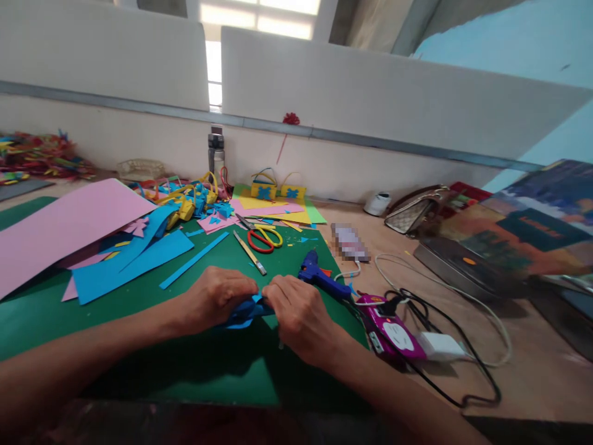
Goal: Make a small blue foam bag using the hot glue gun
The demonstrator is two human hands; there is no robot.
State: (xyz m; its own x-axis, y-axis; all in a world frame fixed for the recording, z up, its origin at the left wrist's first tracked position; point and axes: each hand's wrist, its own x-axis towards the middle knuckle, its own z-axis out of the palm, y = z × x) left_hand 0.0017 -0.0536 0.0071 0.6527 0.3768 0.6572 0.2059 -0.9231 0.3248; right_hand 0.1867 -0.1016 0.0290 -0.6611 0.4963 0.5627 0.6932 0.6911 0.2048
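Observation:
Both my hands meet over the green mat [222,371] near its front edge. My left hand [220,296] is closed on a folded blue paper piece [243,315], partly hidden beneath the fingers. From the other side my right hand [296,312] grips the same piece with curled fingers. Just beyond lie a craft knife [250,253] with a yellowish handle and scissors [265,240] with red and yellow loops. Right of my right hand rests a blue glue gun [323,277]. A narrow blue paper strip [194,261] lies beyond my left hand.
Pink sheet [69,228] and blue sheet [134,266] cover the left side. Behind them is a pile of blue and yellow scraps [189,201]. Small yellow paper bags [264,190] stand at the back. A purple power strip [391,330] with looping cables and a phone [349,242] are at right.

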